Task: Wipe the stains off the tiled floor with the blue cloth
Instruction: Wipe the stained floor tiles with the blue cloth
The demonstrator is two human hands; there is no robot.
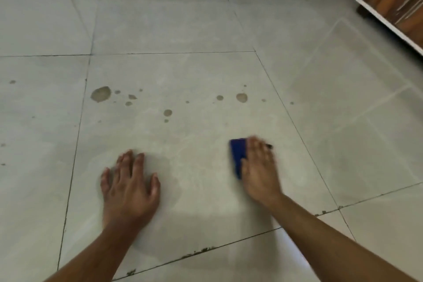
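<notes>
Wiping in progress on the pale grey tiled floor [206, 30], brown stains [100, 94] not yet reached.

Your right hand [259, 167] lies flat, fingers straight, pressing the folded dark blue cloth [237, 155] onto the tile; the cloth shows only at the thumb side, the rest hidden under your palm. Your left hand [129, 186] rests spread on the floor, well apart from the cloth, holding nothing. The stains sit in a scattered band beyond both hands, the largest blotch far left. Keep your palm weight over the cloth, push forward into the nearest spots, and work across in overlapping passes so nothing smears sideways.
</notes>
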